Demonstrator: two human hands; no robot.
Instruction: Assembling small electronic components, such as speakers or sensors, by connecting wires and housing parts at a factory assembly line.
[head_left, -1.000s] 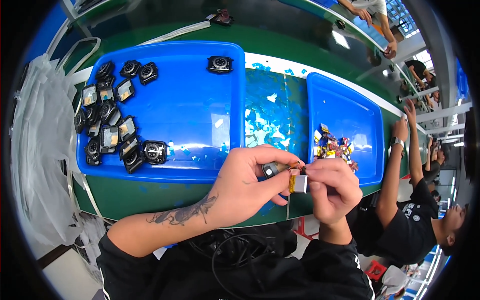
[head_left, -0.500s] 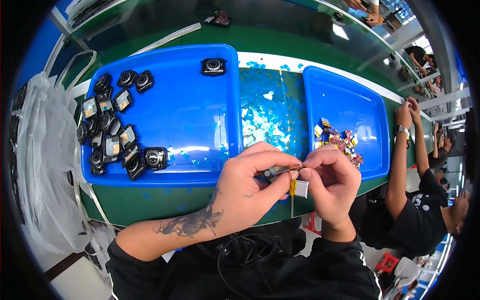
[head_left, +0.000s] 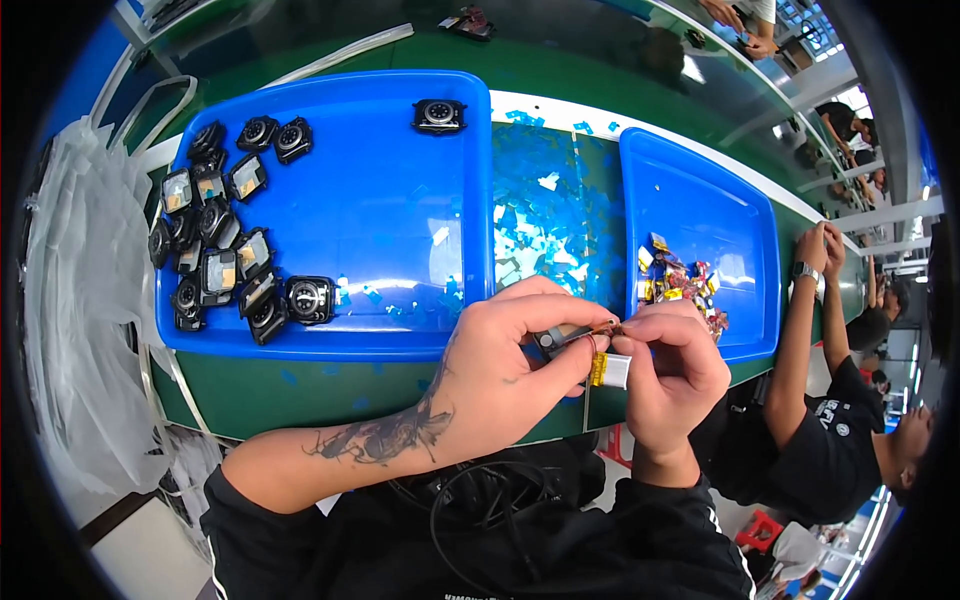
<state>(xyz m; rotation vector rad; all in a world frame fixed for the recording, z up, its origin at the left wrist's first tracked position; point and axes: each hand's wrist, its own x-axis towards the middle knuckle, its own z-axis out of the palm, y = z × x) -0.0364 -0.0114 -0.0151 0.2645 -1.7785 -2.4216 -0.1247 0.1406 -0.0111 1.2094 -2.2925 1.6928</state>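
- left hand (head_left: pixel 505 365) curled tight, thumb and fingers pinched on a small dark rectangular component (head_left: pixel 556 337), held just above the near edge of the green table (head_left: pixel 330 385).
- right hand (head_left: pixel 672 370) closed too, fingertips pinching at the right end of the same dark component; a small silver pouch cell with a yellow strip (head_left: pixel 610 370) tucked under the thumb, touching both hands.
- thin wires between component and cell, too small to tell colour for sure.
- just beyond the hands, a large blue plastic tray (head_left: pixel 390 200), with a cluster of black square watch-like housings (head_left: pixel 215 250) crowded in its left part.
- one lone black housing (head_left: pixel 439 115) at the far edge of that tray, well apart from the cluster.
- between the two trays, a scatter of blue film scraps (head_left: pixel 545 210) on the table.
- to the right, a smaller blue plastic tray (head_left: pixel 700 210), with a heap of small yellow and silver cells (head_left: pixel 680 285) in its near corner, near the right hand.
- far right, another person in a black shirt (head_left: pixel 840 430), arm raised to the table edge.
- at left, a clear plastic bag (head_left: pixel 70 300) hanging beside the table.
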